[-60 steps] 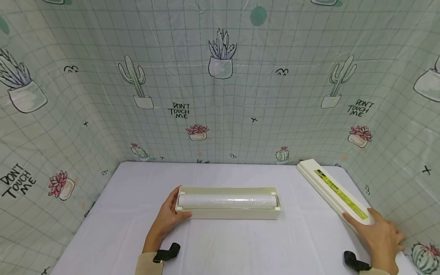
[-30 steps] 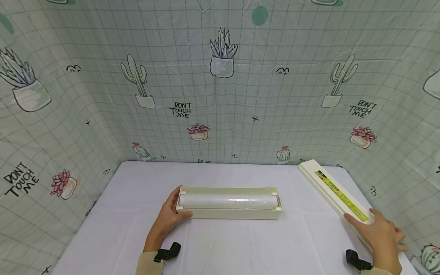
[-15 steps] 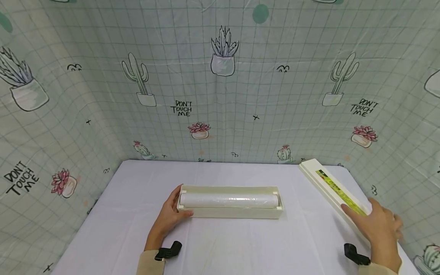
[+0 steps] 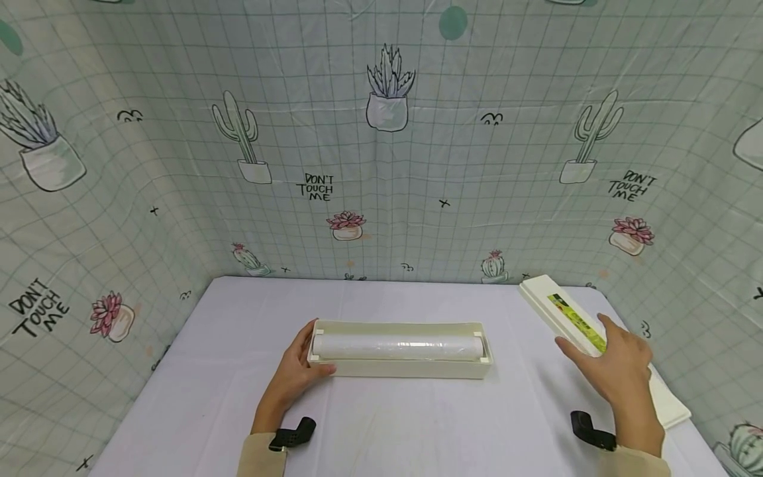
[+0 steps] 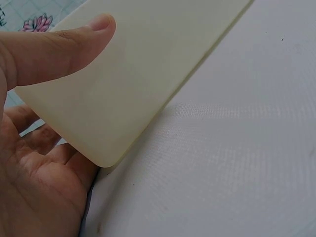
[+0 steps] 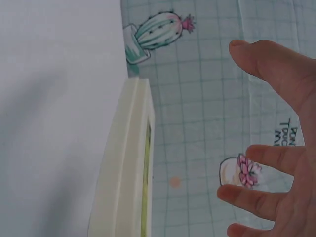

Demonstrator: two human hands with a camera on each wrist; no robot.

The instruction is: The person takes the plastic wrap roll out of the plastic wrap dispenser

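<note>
one left hand (image 4: 293,368) grips one oblong cream box (image 4: 411,370) holding one white roll (image 4: 397,346), one spread-fingered right hand (image 4: 621,368) above one yellow-labelled cream slab (image 4: 573,320).

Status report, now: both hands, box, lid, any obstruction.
Left hand grips box by left end. Right hand open above lid, not touching. Box uncovered, roll inside. No obstruction seen.

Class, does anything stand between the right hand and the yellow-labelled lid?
Nothing visible does: in the right wrist view, only patterned backdrop shows in the gap between the right hand and the lid.
</note>
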